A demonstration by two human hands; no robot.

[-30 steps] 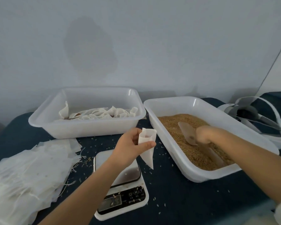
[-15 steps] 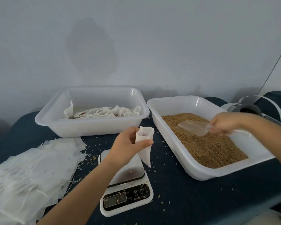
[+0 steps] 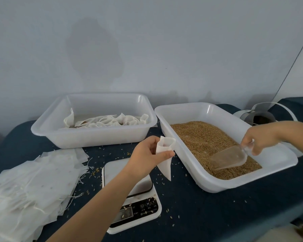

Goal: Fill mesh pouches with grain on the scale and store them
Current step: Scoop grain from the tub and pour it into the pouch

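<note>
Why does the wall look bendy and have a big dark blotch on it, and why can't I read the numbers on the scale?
Head view: the wide-angle lens bends the wall and the table edges; the dark blotch looks like a stain, not a shadow; the light is soft and even; the scale has a dim display, too small to read; the left hand looks sharp.

On the scale [image 3: 132,203] I can read two button letters, "M" and "T". The tiny words under them are too blurry.
</note>
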